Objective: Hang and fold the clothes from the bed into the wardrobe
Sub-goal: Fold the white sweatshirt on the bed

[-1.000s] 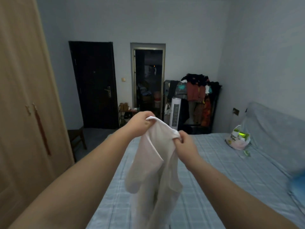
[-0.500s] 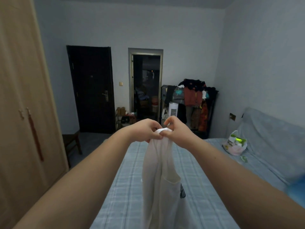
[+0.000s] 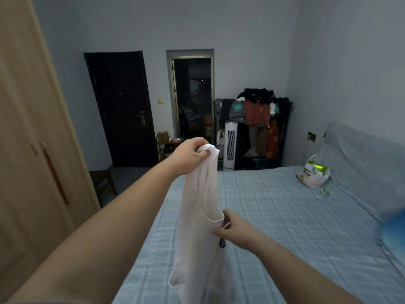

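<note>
A: Setting logged. Wardrobe (image 3: 32, 150) along the left edge, doors seen closed. Bed (image 3: 285, 216) across centre and right. Where is the garment placed?

B: White sleeveless top (image 3: 197, 233) is held in the air over the bed's near left part, on the wardrobe side. Long axis recorded as near vertical, with the bunched shoulder end up and the lower end cut off by the frame.

A: Grips?

B: Left hand (image 3: 189, 155) is closed round the gathered top end, the fabric pinched between thumb and fingers. Right hand (image 3: 232, 229) is lower and closer to the body, and the curved edge of an opening is pinched at about mid-length.

A: Relation to be weighed for the coming move?

B: The cloth hangs straight down from the upper grip, so its weight is judged to be carried by the left hand, which is also the one nearer the wardrobe. Whether folding or hanging is intended cannot be told.
</note>
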A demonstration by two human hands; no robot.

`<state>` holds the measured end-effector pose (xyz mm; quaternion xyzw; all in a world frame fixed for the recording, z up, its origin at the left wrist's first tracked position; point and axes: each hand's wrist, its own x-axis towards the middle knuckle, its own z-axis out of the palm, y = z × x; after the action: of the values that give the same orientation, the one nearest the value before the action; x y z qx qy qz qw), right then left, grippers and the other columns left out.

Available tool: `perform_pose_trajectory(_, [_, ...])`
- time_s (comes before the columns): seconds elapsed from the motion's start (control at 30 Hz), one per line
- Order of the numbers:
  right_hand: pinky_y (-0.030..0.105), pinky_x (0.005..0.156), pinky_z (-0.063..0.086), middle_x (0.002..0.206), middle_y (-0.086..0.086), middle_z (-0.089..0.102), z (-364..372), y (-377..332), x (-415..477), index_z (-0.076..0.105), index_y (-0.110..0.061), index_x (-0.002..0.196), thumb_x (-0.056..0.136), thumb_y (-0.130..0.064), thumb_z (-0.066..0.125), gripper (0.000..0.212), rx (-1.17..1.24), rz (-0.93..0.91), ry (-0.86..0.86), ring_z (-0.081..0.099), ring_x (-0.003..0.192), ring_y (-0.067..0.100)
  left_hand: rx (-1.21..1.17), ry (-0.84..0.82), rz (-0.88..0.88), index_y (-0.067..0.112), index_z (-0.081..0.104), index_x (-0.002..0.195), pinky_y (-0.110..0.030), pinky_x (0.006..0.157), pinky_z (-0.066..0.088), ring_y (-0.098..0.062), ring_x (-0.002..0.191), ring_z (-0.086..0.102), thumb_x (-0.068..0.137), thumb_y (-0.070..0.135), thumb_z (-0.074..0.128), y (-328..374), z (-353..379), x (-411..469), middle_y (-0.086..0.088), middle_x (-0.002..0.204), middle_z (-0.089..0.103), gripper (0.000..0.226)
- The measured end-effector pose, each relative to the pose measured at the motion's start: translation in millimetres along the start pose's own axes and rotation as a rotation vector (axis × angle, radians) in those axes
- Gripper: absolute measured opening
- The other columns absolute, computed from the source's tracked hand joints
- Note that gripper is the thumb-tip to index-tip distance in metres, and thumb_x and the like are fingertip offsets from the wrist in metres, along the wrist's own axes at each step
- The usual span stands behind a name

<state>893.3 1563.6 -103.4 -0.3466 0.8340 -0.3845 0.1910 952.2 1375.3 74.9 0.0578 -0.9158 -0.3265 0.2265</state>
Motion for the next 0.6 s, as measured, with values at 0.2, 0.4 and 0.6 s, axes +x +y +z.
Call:
perform_pose_trajectory(0.2, [0.02, 0.061, 0.044, 0.09, -0.004, 0.069, 15.0, 9.2, -3.5, 0.063, -0.023, 0.099, 0.097, -0.041, 0.051, 0.022, -0.072, 0.003, 0.012, 0.062, 0.073, 0.007, -0.034, 0.067, -0.021, 0.041, 0.063, 0.092, -0.025, 0.067, 0.044, -0.004, 0.084, 0.061, 0.095, 0.036, 0.058, 19.5, -1.1, -23.8, 0.021, 0.087, 0.063, 0.008])
perform_pose_trajectory(0.4, [0.02, 0.076, 0.043, 0.107, -0.021, 0.066, -5.1, 14.4, -3.7, 0.068, -0.037, 0.108, 0.098, -0.017, 0.043, 0.033, 0.174, -0.122, 0.182, 0.06, 0.098, 0.004, 0.015, 0.228, -0.116, 0.04, 0.061, 0.098, -0.028, 0.07, 0.049, -0.007, 0.089, 0.062, 0.097, 0.037, 0.054, 13.7, -22.6, -62.7, 0.013, 0.094, 0.064, 0.007])
perform_pose_trajectory(0.6, [0.032, 0.063, 0.038, 0.092, 0.004, 0.062, -71.7, -12.1, -16.3, 0.058, -0.024, 0.092, 0.098, -0.014, 0.039, 0.022, 0.188, -0.065, 0.434, 0.054, 0.078, 0.018, 0.169, 0.295, -0.159, 0.032, 0.057, 0.102, -0.021, 0.065, 0.039, -0.004, 0.088, 0.057, 0.103, 0.034, 0.048, 13.9, -61.5, -100.3, 0.013, 0.095, 0.061, 0.009])
